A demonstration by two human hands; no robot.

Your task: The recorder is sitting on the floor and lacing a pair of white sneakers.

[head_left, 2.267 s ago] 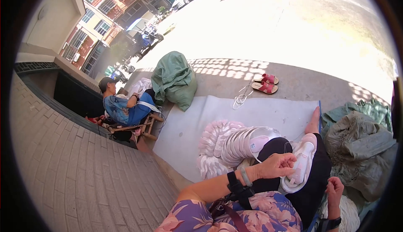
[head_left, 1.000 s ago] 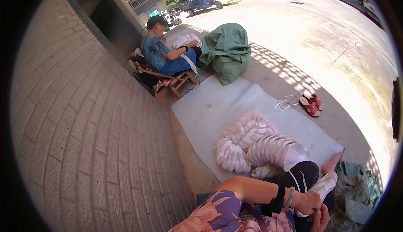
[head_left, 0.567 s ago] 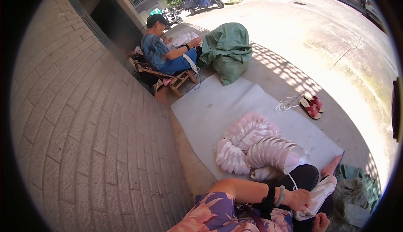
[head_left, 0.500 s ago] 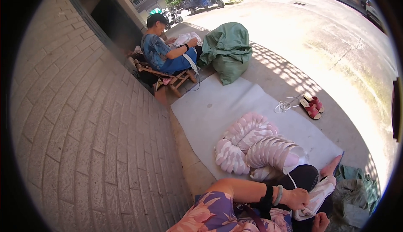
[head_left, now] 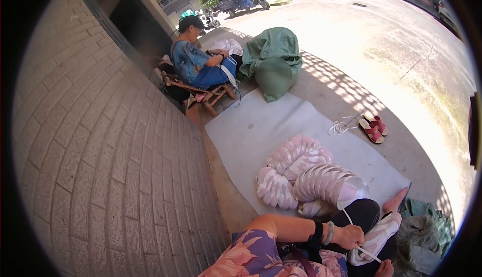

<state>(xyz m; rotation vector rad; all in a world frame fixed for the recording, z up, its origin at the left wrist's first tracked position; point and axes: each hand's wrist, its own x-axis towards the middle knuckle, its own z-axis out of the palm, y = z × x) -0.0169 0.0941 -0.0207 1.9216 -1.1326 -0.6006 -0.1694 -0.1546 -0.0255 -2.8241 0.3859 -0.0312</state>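
Observation:
My left hand [head_left: 350, 236], with a band and a bracelet at its wrist, is closed on a white cord [head_left: 369, 254]. The cord runs from the stacked pieces past my left hand to my right hand [head_left: 385, 268], whose fingers pinch it at the lower edge. Across my lap lies a pink-and-white patterned piece that looks like a shoe upper [head_left: 376, 238], just beside both hands. Ahead of my knees, a curved row of similar nested pieces [head_left: 324, 182] rests on a pale grey sheet [head_left: 241, 149].
A brick wall [head_left: 110, 151] rises at the left. Farther off, a person in a blue top [head_left: 191, 58] sits on a wooden chair [head_left: 218, 96] beside a bulky green sack [head_left: 273, 61]. Red sandals [head_left: 373, 127] and loose white cord [head_left: 343, 126] lie right; green sacking [head_left: 422, 237] is near my foot.
My hands have drawn apart, my left one slightly leftward, and more cord shows stretched between them. The seated person's hands have come down to the lap, away from the pale pieces.

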